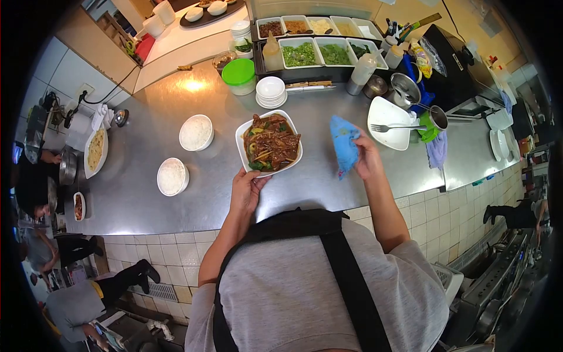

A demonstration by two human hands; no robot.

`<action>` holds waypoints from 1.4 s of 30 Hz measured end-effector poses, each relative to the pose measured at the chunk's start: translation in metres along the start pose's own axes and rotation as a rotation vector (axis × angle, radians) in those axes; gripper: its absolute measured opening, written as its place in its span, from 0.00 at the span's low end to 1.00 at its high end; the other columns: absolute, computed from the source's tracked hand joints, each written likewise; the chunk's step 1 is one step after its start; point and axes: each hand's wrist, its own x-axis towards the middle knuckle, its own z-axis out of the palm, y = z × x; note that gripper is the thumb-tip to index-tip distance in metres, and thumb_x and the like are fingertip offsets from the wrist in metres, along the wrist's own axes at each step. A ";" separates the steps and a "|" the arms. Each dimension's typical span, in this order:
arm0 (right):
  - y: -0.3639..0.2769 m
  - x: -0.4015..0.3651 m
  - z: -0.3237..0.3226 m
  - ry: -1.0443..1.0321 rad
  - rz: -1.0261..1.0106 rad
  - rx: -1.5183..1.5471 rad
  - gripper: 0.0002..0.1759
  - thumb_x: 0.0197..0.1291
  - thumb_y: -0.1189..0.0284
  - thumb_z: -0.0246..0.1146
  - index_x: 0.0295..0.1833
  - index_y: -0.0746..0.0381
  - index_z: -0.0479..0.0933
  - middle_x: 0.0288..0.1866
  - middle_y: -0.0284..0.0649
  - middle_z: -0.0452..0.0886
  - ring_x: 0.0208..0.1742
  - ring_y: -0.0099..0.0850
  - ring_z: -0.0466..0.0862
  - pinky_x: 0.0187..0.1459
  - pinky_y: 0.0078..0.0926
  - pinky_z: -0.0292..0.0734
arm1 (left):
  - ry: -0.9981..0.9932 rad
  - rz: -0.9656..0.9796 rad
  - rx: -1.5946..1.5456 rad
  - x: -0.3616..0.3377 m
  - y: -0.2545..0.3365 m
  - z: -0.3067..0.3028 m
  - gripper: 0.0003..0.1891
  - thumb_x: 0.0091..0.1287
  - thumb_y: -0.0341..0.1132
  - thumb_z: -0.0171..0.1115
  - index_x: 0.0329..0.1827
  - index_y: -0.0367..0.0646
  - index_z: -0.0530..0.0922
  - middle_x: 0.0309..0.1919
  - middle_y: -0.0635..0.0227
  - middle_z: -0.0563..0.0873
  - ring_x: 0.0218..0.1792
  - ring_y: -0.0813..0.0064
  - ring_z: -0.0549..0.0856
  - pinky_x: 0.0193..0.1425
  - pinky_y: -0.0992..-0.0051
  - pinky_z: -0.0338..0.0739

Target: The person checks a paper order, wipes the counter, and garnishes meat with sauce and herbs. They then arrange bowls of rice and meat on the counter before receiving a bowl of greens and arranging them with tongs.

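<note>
A white square bowl (pixel 269 144) of browned meat in sauce with green vegetables is at the middle of the steel counter (pixel 223 205). My left hand (pixel 247 189) grips its near edge, the thumb on the rim and the fingers below. To the right of the bowl, my right hand (pixel 368 157) holds a blue cloth (pixel 345 145) above the counter, pinched between thumb and fingers. Two white bowls of rice (pixel 196 132) (pixel 173 176) stand left of the meat bowl. Small white dishes (pixel 271 88) are stacked just behind it.
Behind are trays of chopped greens (pixel 299 54), a green-lidded tub (pixel 238 74) and squeeze bottles (pixel 363 69). A white plate with a fork (pixel 389 123) lies right, an oval dish (pixel 96 154) far left. Other people (pixel 76 302) stand at the left and far right.
</note>
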 end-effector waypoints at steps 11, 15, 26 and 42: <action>-0.043 0.061 0.008 0.027 -0.492 -1.393 0.17 0.57 0.73 0.56 0.53 0.56 0.77 0.40 0.49 0.82 0.43 0.39 0.83 0.45 0.35 0.77 | -0.079 0.010 0.157 -0.007 0.009 -0.005 0.15 0.68 0.29 0.52 0.56 0.32 0.70 0.50 0.55 0.80 0.48 0.63 0.83 0.55 0.66 0.79; -0.144 0.081 0.019 0.502 -0.771 -1.800 0.11 0.56 0.67 0.60 0.42 0.58 0.81 0.36 0.50 0.82 0.43 0.44 0.82 0.45 0.38 0.77 | -0.100 -0.006 0.286 -0.030 0.032 0.000 0.21 0.71 0.35 0.52 0.63 0.34 0.67 0.54 0.60 0.78 0.51 0.66 0.81 0.52 0.71 0.79; -0.225 0.135 -0.056 0.508 -0.449 -2.497 0.09 0.57 0.73 0.54 0.37 0.63 0.79 0.38 0.51 0.82 0.41 0.48 0.83 0.41 0.46 0.78 | 0.286 0.464 0.636 -0.032 0.038 -0.101 0.15 0.71 0.34 0.54 0.55 0.35 0.75 0.39 0.67 0.82 0.33 0.82 0.79 0.33 0.83 0.74; -0.249 0.027 -0.086 0.429 -0.718 -2.152 0.16 0.59 0.74 0.53 0.52 0.60 0.78 0.38 0.42 0.82 0.37 0.37 0.82 0.37 0.33 0.74 | 0.312 0.553 0.660 -0.033 0.031 -0.101 0.12 0.71 0.34 0.54 0.51 0.36 0.78 0.36 0.67 0.82 0.31 0.83 0.78 0.32 0.84 0.72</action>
